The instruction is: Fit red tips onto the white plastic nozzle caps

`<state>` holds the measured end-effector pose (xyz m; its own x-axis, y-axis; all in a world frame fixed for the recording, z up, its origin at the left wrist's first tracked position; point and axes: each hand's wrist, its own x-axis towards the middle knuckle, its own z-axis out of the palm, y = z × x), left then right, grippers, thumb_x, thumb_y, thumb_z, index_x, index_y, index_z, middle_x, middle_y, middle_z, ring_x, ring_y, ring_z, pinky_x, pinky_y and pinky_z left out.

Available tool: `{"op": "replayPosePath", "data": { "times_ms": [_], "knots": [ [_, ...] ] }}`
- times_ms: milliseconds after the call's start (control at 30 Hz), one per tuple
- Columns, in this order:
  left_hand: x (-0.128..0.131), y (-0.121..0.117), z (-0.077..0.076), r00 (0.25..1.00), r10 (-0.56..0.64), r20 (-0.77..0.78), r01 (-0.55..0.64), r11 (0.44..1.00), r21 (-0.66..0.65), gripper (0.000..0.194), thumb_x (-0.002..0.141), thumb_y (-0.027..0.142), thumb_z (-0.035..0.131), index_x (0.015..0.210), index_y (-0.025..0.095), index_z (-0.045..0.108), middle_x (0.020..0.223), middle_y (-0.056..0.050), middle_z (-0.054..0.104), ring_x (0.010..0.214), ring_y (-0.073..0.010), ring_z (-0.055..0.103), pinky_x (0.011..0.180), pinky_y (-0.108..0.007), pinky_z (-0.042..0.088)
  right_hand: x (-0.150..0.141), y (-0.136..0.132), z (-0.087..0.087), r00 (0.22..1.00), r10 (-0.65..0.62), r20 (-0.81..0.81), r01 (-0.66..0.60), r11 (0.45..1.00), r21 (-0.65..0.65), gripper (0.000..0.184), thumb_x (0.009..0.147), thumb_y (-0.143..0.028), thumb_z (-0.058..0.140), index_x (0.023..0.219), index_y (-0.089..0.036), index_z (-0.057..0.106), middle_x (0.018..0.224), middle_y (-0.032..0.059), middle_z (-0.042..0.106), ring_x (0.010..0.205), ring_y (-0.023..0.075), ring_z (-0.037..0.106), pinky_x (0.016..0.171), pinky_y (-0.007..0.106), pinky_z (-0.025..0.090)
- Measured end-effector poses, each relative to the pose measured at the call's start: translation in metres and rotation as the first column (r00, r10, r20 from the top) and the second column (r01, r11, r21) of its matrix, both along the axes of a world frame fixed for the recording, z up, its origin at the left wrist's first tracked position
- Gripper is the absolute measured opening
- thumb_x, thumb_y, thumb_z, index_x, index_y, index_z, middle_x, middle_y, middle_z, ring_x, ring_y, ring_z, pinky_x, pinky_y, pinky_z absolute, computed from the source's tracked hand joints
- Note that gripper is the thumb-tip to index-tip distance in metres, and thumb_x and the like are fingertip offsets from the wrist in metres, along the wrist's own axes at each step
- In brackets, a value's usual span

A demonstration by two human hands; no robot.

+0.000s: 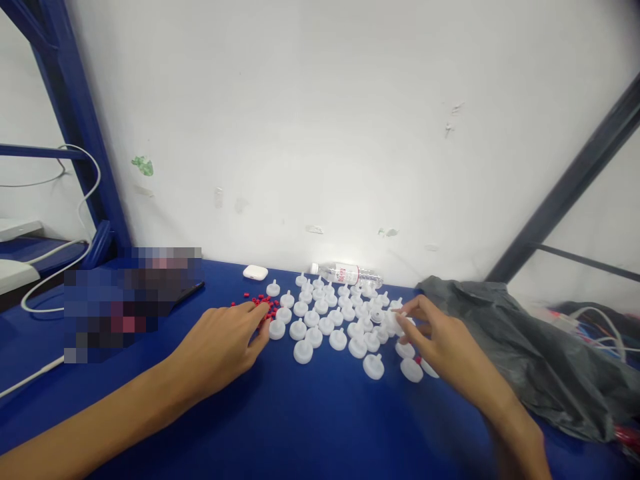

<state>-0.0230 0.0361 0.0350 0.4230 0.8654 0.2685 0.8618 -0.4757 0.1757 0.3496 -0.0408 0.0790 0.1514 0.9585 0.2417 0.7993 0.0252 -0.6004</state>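
My left hand (225, 337) is at the small red plastic pieces (260, 300), its thumb and forefinger curled close together among them. Whether a piece is pinched there I cannot make out. On the right, my right hand (443, 340) pinches a white funnel-shaped cap (391, 323) at the edge of the cluster, partly hidden by other caps. Between the hands spread many similar white spouted caps (327, 325), mostly with spouts up. Close below my right hand, a white cap (411, 370) lies tilted with a red piece (419, 361) at its edge.
Behind the caps, a clear plastic bottle (347, 274) lies along the wall beside a white earbud case (255, 272). A dark grey plastic sheet (525, 353) covers the right side of the blue table (300, 420). At left are a blurred-out area and a white cable (50, 365).
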Motion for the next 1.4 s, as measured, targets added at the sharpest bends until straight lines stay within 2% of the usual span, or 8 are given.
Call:
{"op": "replayPosePath", "data": {
  "times_ms": [100, 233, 400, 533, 700, 933, 1267, 1400],
  "knots": [
    [0.004, -0.007, 0.002, 0.978, -0.115, 0.173, 0.124, 0.991, -0.043, 0.029, 0.109, 0.037, 0.048, 0.089, 0.028, 0.067, 0.083, -0.005, 0.079, 0.072, -0.0264, 0.071, 0.072, -0.039, 0.046, -0.014, -0.001, 0.001, 0.998, 0.063, -0.001, -0.062, 0.996, 0.065, 0.022, 0.107, -0.053, 0.059, 0.105, -0.032, 0.067, 0.102, 0.0081, 0.090, 0.088, 0.0334, 0.089, 0.074, 0.042, 0.066],
    [0.010, -0.017, 0.000, 0.893, -0.211, 0.397, 0.281, 0.951, -0.128, 0.033, 0.106, 0.047, 0.055, 0.083, 0.027, 0.067, 0.068, 0.002, 0.069, 0.057, -0.0187, 0.060, 0.062, -0.034, 0.045, -0.040, -0.004, 0.001, 0.971, 0.237, 0.037, -0.239, 0.968, 0.073, 0.020, 0.109, -0.047, 0.063, 0.106, -0.032, 0.075, 0.090, 0.0019, 0.087, 0.083, 0.0299, 0.086, 0.075, 0.040, 0.066],
    [0.018, -0.022, -0.008, 0.785, -0.166, 0.597, 0.358, 0.908, -0.218, 0.043, 0.105, 0.060, 0.061, 0.080, 0.026, 0.071, 0.060, 0.005, 0.058, 0.049, -0.0142, 0.047, 0.051, -0.030, 0.038, -0.078, -0.013, -0.006, 0.920, 0.374, 0.113, -0.387, 0.913, 0.128, 0.009, 0.111, -0.033, 0.072, 0.108, -0.031, 0.079, 0.099, -0.0004, 0.087, 0.089, 0.0254, 0.085, 0.087, 0.038, 0.069],
    [0.020, -0.021, -0.014, 0.720, -0.103, 0.687, 0.411, 0.860, -0.302, 0.055, 0.104, 0.071, 0.062, 0.096, 0.022, 0.085, 0.072, 0.001, 0.070, 0.047, -0.0130, 0.054, 0.047, -0.028, 0.040, -0.102, -0.020, -0.017, 0.852, 0.500, 0.155, -0.513, 0.857, 0.054, 0.005, 0.113, -0.027, 0.077, 0.113, -0.030, 0.081, 0.113, -0.0006, 0.089, 0.104, 0.0261, 0.086, 0.098, 0.039, 0.068],
    [0.021, -0.021, -0.014, 0.575, -0.048, 0.816, 0.538, 0.774, -0.334, 0.059, 0.098, 0.079, 0.079, 0.104, 0.022, 0.095, 0.088, -0.003, 0.077, 0.052, -0.0116, 0.059, 0.052, -0.027, 0.048, -0.115, -0.019, -0.024, 0.840, 0.472, 0.267, -0.489, 0.872, -0.006, 0.009, 0.111, -0.022, 0.081, 0.116, -0.029, 0.083, 0.115, -0.0004, 0.090, 0.107, 0.0261, 0.088, 0.102, 0.038, 0.065],
    [0.021, -0.025, -0.011, 0.472, -0.070, 0.879, 0.633, 0.721, -0.282, 0.051, 0.098, 0.079, 0.086, 0.115, 0.032, 0.100, 0.089, -0.002, 0.075, 0.058, -0.0110, 0.063, 0.058, -0.026, 0.051, -0.114, -0.017, -0.029, 0.865, 0.392, 0.312, -0.456, 0.875, 0.165, 0.008, 0.107, -0.021, 0.084, 0.107, -0.030, 0.083, 0.100, -0.0030, 0.089, 0.090, 0.0255, 0.087, 0.087, 0.038, 0.062],
    [0.023, -0.025, -0.018, 0.457, -0.053, 0.888, 0.659, 0.690, -0.298, 0.045, 0.099, 0.075, 0.089, 0.113, 0.033, 0.100, 0.100, -0.008, 0.083, 0.063, -0.0147, 0.076, 0.041, -0.021, 0.033, -0.112, -0.013, -0.031, 0.874, 0.342, 0.347, -0.446, 0.847, 0.289, 0.011, 0.105, -0.018, 0.087, 0.106, -0.028, 0.082, 0.092, -0.0046, 0.087, 0.081, 0.0222, 0.085, 0.076, 0.035, 0.059],
    [0.023, -0.024, -0.018, 0.450, -0.041, 0.892, 0.654, 0.695, -0.298, 0.041, 0.096, 0.071, 0.094, 0.104, 0.031, 0.100, 0.099, -0.009, 0.085, 0.065, -0.0173, 0.079, 0.041, -0.021, 0.034, -0.112, -0.013, -0.033, 0.862, 0.352, 0.364, -0.473, 0.817, 0.329, 0.013, 0.104, -0.016, 0.088, 0.105, -0.027, 0.081, 0.093, -0.0042, 0.087, 0.078, 0.0223, 0.083, 0.075, 0.035, 0.058]
  ]
}}
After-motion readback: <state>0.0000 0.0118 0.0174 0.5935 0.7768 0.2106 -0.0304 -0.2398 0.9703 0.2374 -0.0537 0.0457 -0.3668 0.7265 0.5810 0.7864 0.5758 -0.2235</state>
